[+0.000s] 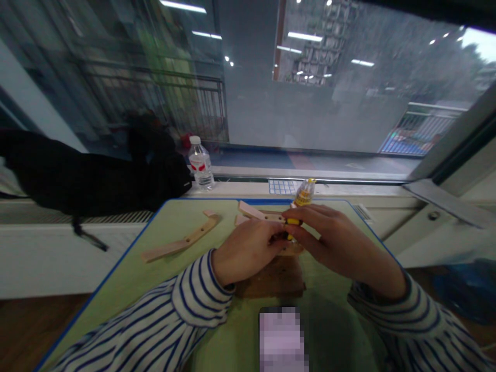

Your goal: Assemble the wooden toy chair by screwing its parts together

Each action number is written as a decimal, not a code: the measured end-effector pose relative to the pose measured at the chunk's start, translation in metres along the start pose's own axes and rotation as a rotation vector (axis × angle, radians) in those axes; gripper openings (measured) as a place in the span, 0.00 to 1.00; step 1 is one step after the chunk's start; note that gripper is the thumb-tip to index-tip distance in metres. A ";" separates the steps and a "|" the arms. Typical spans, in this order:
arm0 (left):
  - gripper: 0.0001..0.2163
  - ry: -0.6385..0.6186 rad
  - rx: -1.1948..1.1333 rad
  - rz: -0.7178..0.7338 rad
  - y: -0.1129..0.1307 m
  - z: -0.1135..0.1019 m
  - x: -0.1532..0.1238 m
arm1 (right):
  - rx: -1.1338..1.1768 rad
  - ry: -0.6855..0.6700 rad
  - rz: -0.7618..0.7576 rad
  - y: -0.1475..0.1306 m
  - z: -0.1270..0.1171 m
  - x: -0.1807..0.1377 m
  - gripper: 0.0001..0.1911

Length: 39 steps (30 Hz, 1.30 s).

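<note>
My right hand [335, 235] is closed, its fingertips pinching a small yellow-and-black handled tool [293, 221] that looks like a screwdriver. Close against it, my left hand [250, 250] is curled, thumb and fingers together; what they grip is hidden. Pale wooden pieces [251, 210] with drilled holes lie just beyond and partly under the hands. A curved wooden piece [188, 240] with holes rests on the table to the left. Beneath my hands is a flat brown piece [273, 279], its material unclear.
A clear bottle with a yellow tip [305, 192] stands behind my right hand. A phone [282, 338] lies near me on the green table [155, 302]. On the sill are a water bottle [201, 164], a black bag [96, 178] and a gridded sheet [281, 186], below the window.
</note>
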State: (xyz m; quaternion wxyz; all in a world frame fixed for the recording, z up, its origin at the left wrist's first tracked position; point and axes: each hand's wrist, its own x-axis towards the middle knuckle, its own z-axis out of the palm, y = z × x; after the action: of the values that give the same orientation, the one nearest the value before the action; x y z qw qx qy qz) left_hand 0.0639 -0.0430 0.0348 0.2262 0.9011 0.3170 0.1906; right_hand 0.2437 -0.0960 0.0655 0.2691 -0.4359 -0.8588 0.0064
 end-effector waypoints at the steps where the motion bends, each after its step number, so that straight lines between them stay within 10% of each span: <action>1: 0.10 -0.002 -0.004 -0.005 0.001 0.000 0.000 | 0.003 0.000 0.001 0.000 0.000 0.000 0.12; 39: 0.11 -0.007 0.022 -0.022 0.001 0.001 0.000 | 0.008 0.008 0.002 0.001 0.001 0.001 0.12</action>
State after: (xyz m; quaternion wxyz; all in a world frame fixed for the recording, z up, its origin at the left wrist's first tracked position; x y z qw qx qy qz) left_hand 0.0646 -0.0436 0.0344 0.2196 0.9006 0.3284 0.1814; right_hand 0.2433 -0.0945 0.0650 0.2741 -0.4354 -0.8574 0.0086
